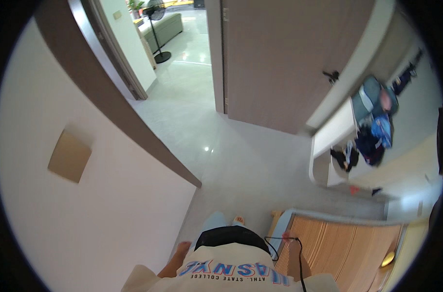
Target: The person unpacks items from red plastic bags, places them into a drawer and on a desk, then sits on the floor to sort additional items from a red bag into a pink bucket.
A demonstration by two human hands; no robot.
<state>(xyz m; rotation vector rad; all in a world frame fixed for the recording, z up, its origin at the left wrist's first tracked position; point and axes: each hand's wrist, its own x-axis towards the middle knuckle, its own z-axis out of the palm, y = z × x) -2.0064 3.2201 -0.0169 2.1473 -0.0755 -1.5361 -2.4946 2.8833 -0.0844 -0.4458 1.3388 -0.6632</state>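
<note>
At the lower centre, my left hand (184, 246) hangs beside my hip near the white wall; its fingers are too small and hidden to read. My right hand (288, 237) is on the other side of my body, over the edge of a bed with a slatted mat (334, 244). A thin black cable (300, 255) passes by my right hand and loops beside my waist; whether the fingers hold it is not clear.
An open brown door (280, 62) stands ahead, with a doorway to a tiled floor (185, 84) and a black standing fan (162, 56). To the right, a white shelf unit (333, 127) bears bags and clothes (369, 144). A switch plate (70, 157) is on the left wall.
</note>
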